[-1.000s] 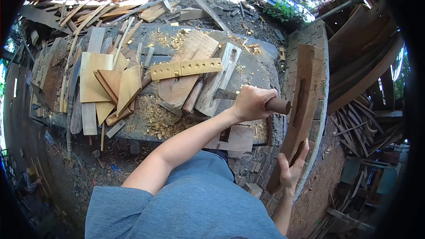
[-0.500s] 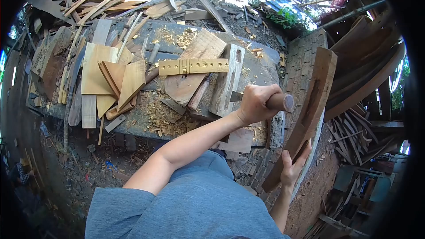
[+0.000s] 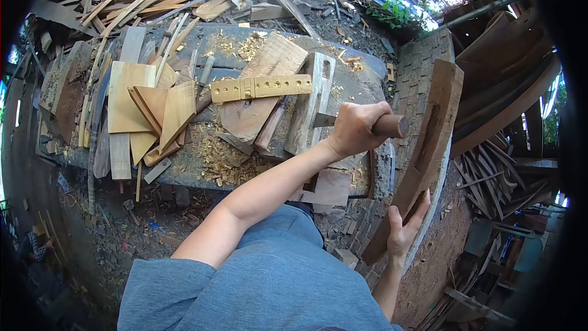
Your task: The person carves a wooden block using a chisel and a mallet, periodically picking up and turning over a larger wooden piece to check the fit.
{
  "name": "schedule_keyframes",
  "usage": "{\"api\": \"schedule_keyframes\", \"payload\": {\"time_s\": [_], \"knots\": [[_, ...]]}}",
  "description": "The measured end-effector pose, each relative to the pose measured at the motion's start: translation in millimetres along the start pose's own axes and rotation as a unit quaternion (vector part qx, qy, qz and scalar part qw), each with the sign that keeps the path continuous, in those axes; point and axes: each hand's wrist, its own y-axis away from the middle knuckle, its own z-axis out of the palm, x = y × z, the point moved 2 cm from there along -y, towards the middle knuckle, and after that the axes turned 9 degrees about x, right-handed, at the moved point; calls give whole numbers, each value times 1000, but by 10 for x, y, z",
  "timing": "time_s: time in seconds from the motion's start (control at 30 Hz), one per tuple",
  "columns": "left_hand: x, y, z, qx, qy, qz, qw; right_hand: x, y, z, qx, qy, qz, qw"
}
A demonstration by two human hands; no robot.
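My left hand (image 3: 358, 129) is closed around the round wooden handle (image 3: 392, 125) of a tool. Its dark metal blade (image 3: 323, 120) points left over the workbench (image 3: 361, 95). My right hand (image 3: 403, 233) grips the lower end of a long curved wooden piece (image 3: 438, 122) with a slot cut along its face. That piece stands on end, leaning beside the brick wall (image 3: 416, 73) to the right of the bench. The tool's handle end sits close to the curved piece, and I cannot tell whether they touch.
The bench carries a pale strip with drilled holes (image 3: 260, 87), a mortised block (image 3: 312, 101), flat boards (image 3: 128, 95), triangular offcuts (image 3: 168, 113) and wood chips (image 3: 223, 159). Scrap timber (image 3: 122, 0) is piled behind. Curved planks (image 3: 508, 86) are stacked at right.
The top of the curved piece tipped to the right, then came back slightly. My left hand and the tool rose a little. The view shifted somewhat.
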Motion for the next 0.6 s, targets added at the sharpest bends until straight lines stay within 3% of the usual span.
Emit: {"api": "schedule_keyframes", "payload": {"time_s": [0.13,0.17,0.2,0.3,0.33,0.4,0.47,0.5,0.53,0.6], "knots": [[-160,-97,69,-4,-5,-14,1000,-279,-212,-209,61,63,-117,989],[-202,-116,85,0,-16,-22,1000,-232,-276,-377,117,75,-123,983],[-221,-129,115,5,-24,-29,999,-326,-300,-461,157,-2,-110,981],[-180,-98,171,-11,-28,-14,999,-326,-313,-565,134,-214,-92,963],[-164,-93,176,-17,-32,-5,999,-264,-280,-464,137,-215,-92,963],[-174,-38,214,-30,-29,0,999,-188,-191,-153,73,-60,-37,995],[-179,-19,238,-80,-69,-24,994,-135,-185,19,-40,86,-65,993],[-184,0,249,-78,-55,-16,995,-222,-212,-55,-79,9,30,996],[-163,4,237,-66,-63,1,996,-268,-259,-112,-55,0,-15,998],[-178,47,234,-84,-56,-16,995,-136,-160,-285,-2,-108,124,986]]}}
